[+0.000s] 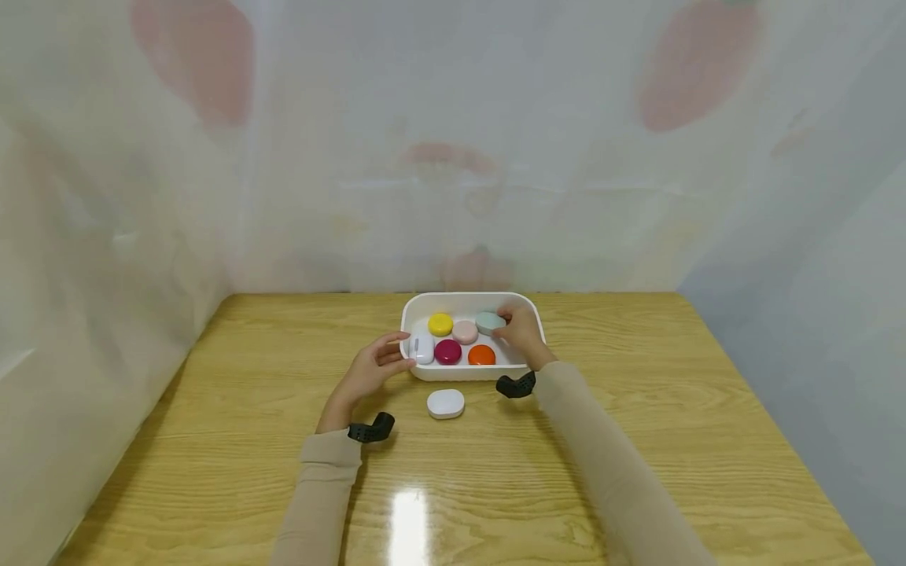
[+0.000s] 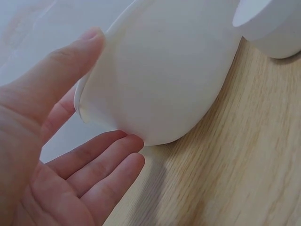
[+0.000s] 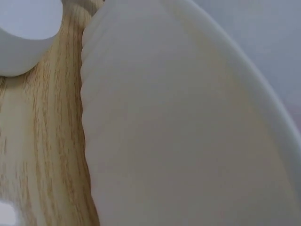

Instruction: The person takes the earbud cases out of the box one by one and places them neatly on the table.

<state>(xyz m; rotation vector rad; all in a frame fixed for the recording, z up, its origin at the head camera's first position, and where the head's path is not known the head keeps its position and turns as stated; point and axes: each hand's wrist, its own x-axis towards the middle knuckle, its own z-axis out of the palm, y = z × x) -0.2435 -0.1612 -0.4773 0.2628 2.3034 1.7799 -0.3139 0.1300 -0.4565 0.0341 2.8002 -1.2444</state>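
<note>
- The step in hand appears to be the handling of the pale green oval case (image 1: 487, 321) at the far right inside the white plastic bin (image 1: 460, 374); whether it is being set down or lifted, one view cannot tell.
- The right hand (image 1: 522, 330) pinches that case by its right end, thumb on the near side and fingers on the far side.
- The left hand (image 1: 370, 368) lies loosely spread at the bin's left end, thumb and fingers apart, seemingly touching it to steady it.
- The move calls, in either case, for a firm pinch and care not to nudge the neighbouring pale pink round case (image 1: 465, 332).
- The bin stands near the far edge of the wood-grain counter (image 1: 212, 409); its top is uncovered.
- Also inside: a yellow round case (image 1: 440, 324) at the far left, a white case with a grey mark (image 1: 422, 348) against the left end, a crimson round case (image 1: 447, 352) and an orange round case (image 1: 481, 355) on the near side.
- A white oval case (image 1: 445, 404) sits outside, on the near side of the bin.
</note>
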